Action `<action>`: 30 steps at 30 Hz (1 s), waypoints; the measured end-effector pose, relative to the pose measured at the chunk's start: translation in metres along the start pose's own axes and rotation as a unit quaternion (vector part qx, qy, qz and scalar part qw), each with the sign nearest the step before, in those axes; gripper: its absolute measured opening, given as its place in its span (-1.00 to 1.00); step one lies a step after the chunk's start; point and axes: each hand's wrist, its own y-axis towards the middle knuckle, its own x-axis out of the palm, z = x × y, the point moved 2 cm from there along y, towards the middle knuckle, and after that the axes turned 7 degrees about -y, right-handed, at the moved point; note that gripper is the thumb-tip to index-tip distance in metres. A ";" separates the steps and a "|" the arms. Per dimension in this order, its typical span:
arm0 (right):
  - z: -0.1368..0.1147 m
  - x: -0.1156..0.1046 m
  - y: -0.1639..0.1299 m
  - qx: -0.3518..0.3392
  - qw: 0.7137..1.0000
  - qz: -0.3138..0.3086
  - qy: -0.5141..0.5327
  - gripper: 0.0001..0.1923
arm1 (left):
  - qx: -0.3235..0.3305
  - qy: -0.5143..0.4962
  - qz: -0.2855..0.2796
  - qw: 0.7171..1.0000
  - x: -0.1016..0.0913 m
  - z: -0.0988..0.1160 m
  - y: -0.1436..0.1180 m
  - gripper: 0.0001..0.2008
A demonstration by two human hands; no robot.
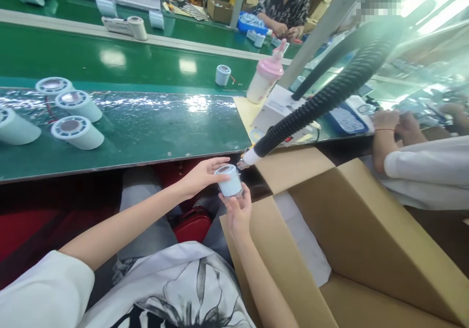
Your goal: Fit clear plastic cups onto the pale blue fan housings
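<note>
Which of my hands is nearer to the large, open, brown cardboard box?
Right. The right hand is close by the box's left flap; the left hand is farther left, its thumb on the pale-blue plastic cylinder.

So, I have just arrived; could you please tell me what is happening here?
A person holds a light-blue cylinder, the left hand at its upper part and the right hand at its base. It is close to the white nozzle of a black ribbed hose; whether they touch is unclear. Four similar cylinders are on the green table at left, and an open cardboard box is at the person's right.
</note>
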 end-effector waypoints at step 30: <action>-0.050 0.000 -0.001 0.008 0.990 -0.140 -0.013 -0.63 | 0.274 0.498 -0.169 0.805 -0.004 0.052 -0.056 -0.60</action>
